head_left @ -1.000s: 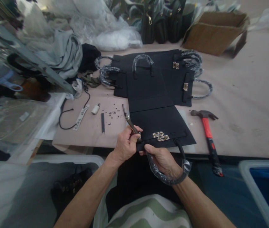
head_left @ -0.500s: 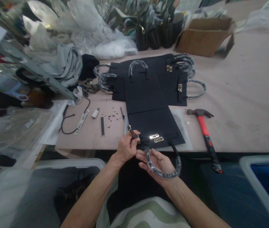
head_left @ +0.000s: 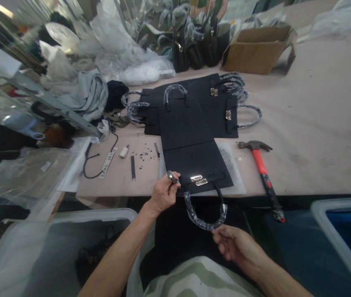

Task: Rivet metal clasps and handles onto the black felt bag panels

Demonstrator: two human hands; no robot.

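My left hand is wrapped round a short metal punch, near the left front corner of a black bag panel. The punch's lower end is hidden by my fingers. Two shiny metal plates sit along the panel's near edge. A plastic-wrapped bag handle hangs from that edge over the table's front. At the handle's lower curve is my right hand, fingers curled and slightly blurred, with thumb and fingertips on the wrapping. A claw hammer with a red and black grip lies right of the panel.
More black panels with wrapped handles lie behind. A white bottle, a dark strip, scattered small dark bits and a thin pen-like tool lie left. A cardboard box stands behind; bins flank me below.
My right hand has moved from under the handle near the panel edge down and right to its lower curve, its fingers now curled. The punch in my left hand tilts more toward me.
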